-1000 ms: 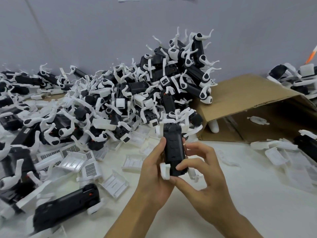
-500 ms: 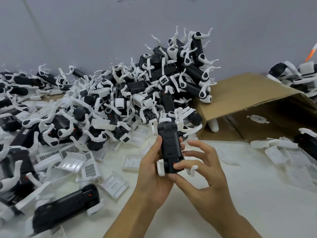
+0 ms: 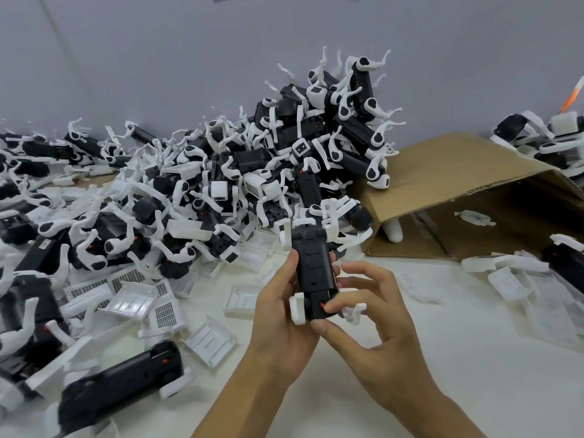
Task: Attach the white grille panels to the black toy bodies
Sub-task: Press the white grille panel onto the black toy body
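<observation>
I have lifted the black toy body a little higher and turned it slightly since a moment ago; my left hand grips its left side while my right hand pinches its near end between thumb and forefinger, in front of the cardboard box. No grille panel shows on the face toward me, so I judge the fitting is still ahead. Left of the box, the heap of bodies is too tangled to count; I make out roughly six loose white grille panels below it.
</observation>
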Demonstrator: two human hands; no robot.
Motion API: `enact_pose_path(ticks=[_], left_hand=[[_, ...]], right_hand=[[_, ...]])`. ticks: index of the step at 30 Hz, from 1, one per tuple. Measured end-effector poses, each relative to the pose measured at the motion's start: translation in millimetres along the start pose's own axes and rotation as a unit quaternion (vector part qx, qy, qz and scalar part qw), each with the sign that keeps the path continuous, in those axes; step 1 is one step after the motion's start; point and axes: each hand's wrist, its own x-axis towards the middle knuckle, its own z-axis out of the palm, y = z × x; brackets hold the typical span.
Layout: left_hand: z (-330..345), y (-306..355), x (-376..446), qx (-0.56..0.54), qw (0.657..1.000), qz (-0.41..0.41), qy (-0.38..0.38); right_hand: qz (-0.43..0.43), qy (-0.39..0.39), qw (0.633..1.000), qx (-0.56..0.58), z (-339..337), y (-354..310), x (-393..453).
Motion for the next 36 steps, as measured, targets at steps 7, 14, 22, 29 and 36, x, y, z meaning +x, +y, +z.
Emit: enact_pose_path(ticks=[7, 14, 22, 29, 36], left_hand=[[-1.3, -0.6, 0.5, -0.016, 1.0, 0.006, 0.02], [-6.6, 6.2, 2.8, -0.05, 0.998, 0.019, -0.043], [-2.3, 2.3, 3.7, 0.183, 0.963, 0.154, 0.121], [2.3, -1.5, 1.5, 0.282, 0.952, 0.121, 0.01], [-35.5, 22.2, 3.9, 0.843, 0.478, 0.171, 0.178]], right_hand=[[0.019, 0.006, 1.0, -0.023, -0.1, -0.7, -0.5], [0.082, 0.078, 0.994, 0.003, -3.2, 4.3, 0.2], [0.029, 0.046, 0.998, -0.044, -4.7, 7.9, -1.6], [0.202, 0.02, 0.979, 0.024, -1.2, 10.6, 1.6], [0.236, 0.169, 0.95, 0.117, -13.4, 18.3, 9.7]])
